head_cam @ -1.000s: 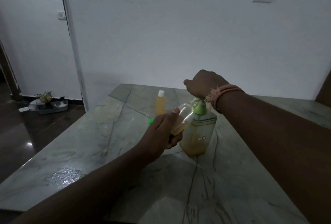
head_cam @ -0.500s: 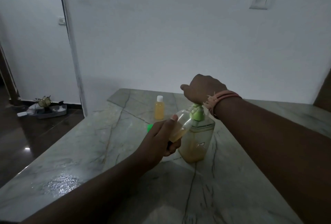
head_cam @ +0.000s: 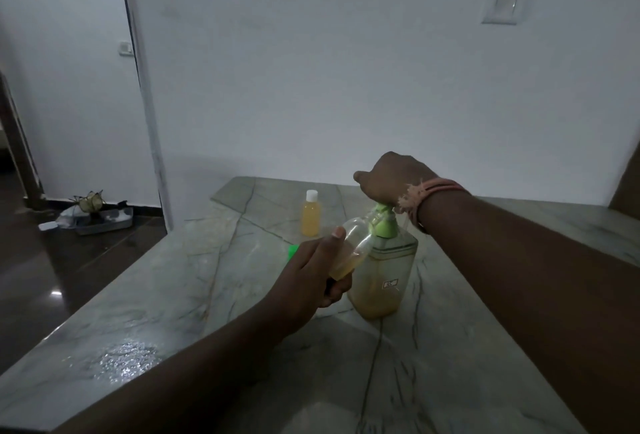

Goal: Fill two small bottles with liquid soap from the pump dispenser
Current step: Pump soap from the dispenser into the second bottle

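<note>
A clear pump dispenser (head_cam: 381,281) with amber soap and a green pump head (head_cam: 382,222) stands on the marble table (head_cam: 194,281). My right hand (head_cam: 391,179) rests closed on top of the pump head. My left hand (head_cam: 315,267) holds a small clear bottle (head_cam: 353,246) tilted, its mouth at the pump's nozzle; amber soap lies in its lower part. A second small bottle (head_cam: 310,213), full of amber soap and shut with a white cap, stands upright behind. A small green object (head_cam: 293,251), partly hidden by my left hand, lies on the table.
A white wall runs close behind the table, with a switch plate (head_cam: 502,5) high on the right. To the left the dark floor drops away; a tray with small objects (head_cam: 100,215) sits there by the wall. The table's left edge is near.
My right hand and the pump head have risen a little from the dispenser body. The camera has tilted slightly. My left hand keeps the small bottle at the nozzle.
</note>
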Demonstrator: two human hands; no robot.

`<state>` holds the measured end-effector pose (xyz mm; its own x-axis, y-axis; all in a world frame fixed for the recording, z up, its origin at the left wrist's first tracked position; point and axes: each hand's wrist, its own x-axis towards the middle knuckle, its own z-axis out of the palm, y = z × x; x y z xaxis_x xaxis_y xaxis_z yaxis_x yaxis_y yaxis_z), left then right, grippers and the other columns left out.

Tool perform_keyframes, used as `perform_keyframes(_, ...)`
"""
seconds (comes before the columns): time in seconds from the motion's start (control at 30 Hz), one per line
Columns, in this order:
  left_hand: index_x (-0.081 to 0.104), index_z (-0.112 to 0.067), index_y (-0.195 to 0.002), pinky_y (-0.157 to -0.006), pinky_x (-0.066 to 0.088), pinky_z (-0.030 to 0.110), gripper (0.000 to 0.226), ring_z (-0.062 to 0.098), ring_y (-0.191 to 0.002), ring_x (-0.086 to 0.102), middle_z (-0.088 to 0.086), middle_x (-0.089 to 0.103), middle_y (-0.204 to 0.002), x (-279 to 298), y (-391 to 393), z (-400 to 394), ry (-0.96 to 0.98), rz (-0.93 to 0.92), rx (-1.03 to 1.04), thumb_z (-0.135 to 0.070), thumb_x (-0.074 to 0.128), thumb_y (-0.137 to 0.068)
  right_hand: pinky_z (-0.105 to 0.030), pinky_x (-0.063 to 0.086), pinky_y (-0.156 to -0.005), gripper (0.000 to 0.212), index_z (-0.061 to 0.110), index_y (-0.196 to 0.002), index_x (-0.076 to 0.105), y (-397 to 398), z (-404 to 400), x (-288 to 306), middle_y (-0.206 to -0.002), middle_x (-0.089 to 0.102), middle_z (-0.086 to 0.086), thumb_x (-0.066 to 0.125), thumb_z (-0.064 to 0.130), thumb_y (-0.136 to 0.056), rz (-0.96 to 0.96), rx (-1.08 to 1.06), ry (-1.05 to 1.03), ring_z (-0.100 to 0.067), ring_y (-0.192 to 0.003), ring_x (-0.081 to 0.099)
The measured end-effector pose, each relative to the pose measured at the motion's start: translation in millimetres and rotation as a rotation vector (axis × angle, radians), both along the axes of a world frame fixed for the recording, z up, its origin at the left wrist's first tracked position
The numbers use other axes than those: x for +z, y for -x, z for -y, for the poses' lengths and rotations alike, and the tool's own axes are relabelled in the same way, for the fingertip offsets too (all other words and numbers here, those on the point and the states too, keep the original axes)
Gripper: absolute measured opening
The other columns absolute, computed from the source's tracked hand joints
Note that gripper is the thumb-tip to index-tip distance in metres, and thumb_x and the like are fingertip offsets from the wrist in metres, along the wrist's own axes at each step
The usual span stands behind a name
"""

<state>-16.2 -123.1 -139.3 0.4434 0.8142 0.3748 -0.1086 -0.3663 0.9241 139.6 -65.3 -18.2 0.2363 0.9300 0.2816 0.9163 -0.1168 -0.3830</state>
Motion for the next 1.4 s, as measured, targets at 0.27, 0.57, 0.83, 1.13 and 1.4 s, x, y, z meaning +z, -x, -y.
perform_keyframes(0.27, 0.059, -0.011, -0.083, -0.044, 0.030, 0.026, 0.049, 0.013, -0.043, 0.037, 0.005, 0.047, -0.056, -2, -2, -3, 0.004, 0.007, -0.017, -0.050, 0.035, -0.099, -0.035, 0.046, -0.078, 0.039, 0.012, -0.080, 0.054, -1, -4, -13, -0.089, 0.060, -0.006, 0.045, 0.049, -0.090, -0.054, -0.029, -0.037, -0.028, -0.085, 0.056)
perform_keyframes(0.57, 0.058, -0.013, -0.082, -0.042, 0.030, 0.024, 0.046, 0.011, -0.043, 0.037, 0.003, 0.047, -0.054, 1, -1, -3, -0.006, 0.029, -0.023, -0.048, 0.035, -0.098, -0.032, 0.046, -0.069, 0.039, 0.011, -0.077, 0.067, -4, -13, -13, -0.086, 0.071, -0.007, 0.047, 0.044, -0.086, -0.126, 0.026, -0.013, -0.027, -0.079, 0.064)
perform_keyframes(0.83, 0.060, -0.015, -0.082, -0.043, 0.029, 0.026, 0.046, 0.013, -0.043, 0.037, 0.005, 0.047, -0.055, 0, 0, -1, 0.004, 0.016, -0.014, -0.049, 0.035, -0.100, -0.032, 0.041, -0.073, 0.038, 0.017, -0.067, 0.045, 1, -4, -10, -0.077, 0.051, -0.005, 0.047, 0.046, -0.091, 0.003, -0.004, -0.003, -0.029, -0.082, 0.054)
perform_keyframes(1.13, 0.059, -0.019, -0.078, -0.043, 0.032, 0.024, 0.044, 0.011, -0.043, 0.038, 0.002, 0.048, -0.054, -1, -2, -5, 0.005, 0.022, -0.023, -0.047, 0.034, -0.101, -0.031, 0.045, -0.067, 0.033, 0.014, -0.069, 0.053, -3, -7, -14, -0.080, 0.064, -0.007, 0.052, 0.040, -0.088, -0.116, -0.018, -0.054, -0.029, -0.079, 0.062)
perform_keyframes(1.4, 0.060, -0.014, -0.087, -0.042, 0.031, 0.023, 0.044, 0.011, -0.044, 0.039, 0.002, 0.049, -0.055, 1, -2, -1, 0.009, 0.008, -0.008, -0.048, 0.034, -0.100, -0.028, 0.037, -0.061, 0.033, 0.017, -0.069, 0.052, 0, -4, -5, -0.074, 0.054, -0.002, 0.049, 0.042, -0.090, 0.013, 0.001, 0.037, -0.022, -0.069, 0.052)
